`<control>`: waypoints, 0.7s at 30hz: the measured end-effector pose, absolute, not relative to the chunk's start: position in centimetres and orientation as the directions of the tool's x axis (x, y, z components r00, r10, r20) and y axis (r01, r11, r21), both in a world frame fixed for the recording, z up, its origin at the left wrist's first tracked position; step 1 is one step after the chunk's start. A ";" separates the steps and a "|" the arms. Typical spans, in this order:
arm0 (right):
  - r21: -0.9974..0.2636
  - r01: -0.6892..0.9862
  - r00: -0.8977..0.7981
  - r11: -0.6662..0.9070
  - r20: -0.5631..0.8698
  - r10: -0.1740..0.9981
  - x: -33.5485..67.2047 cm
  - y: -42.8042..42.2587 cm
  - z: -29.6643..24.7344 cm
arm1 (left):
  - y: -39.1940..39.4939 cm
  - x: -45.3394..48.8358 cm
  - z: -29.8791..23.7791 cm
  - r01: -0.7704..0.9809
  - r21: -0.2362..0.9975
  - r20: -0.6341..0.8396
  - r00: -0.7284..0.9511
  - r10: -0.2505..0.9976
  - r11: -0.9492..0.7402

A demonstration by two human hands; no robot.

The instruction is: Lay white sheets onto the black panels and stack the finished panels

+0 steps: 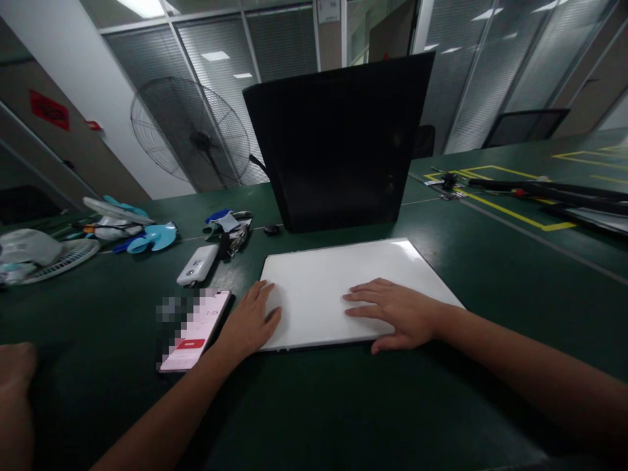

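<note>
A closed white laptop point(338, 281) lies flat on the dark green table point(441, 405) in front of me. My left hand point(250, 320) rests at its near left corner, fingers stretched along the edge and thumb on the lid. Flat on the lid near the front edge lies my right hand point(392, 311), fingers extended and pointing left. Neither hand holds anything. A black bag point(338, 144) stands upright just behind the laptop.
A phone point(199, 330) with a lit screen lies left of my left hand. Behind it are a white power bank point(197, 264), keys and small items point(230, 229), and blue fan parts point(147, 237). A standing fan point(191, 134) is at the back left. Another person's hand point(14, 399) shows at the bottom left.
</note>
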State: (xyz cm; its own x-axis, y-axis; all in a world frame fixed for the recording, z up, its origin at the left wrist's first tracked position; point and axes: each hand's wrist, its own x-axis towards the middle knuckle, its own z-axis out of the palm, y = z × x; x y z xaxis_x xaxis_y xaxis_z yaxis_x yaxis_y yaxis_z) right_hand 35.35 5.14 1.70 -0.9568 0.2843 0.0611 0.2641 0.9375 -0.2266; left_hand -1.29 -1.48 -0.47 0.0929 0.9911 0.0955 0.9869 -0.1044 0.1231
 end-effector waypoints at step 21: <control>0.478 0.019 -0.904 0.878 0.384 -0.189 34.1 1.8 2.8 | -1.1 -1.4 -0.4 0.982 0.156 0.112 0.088 0.990 -0.105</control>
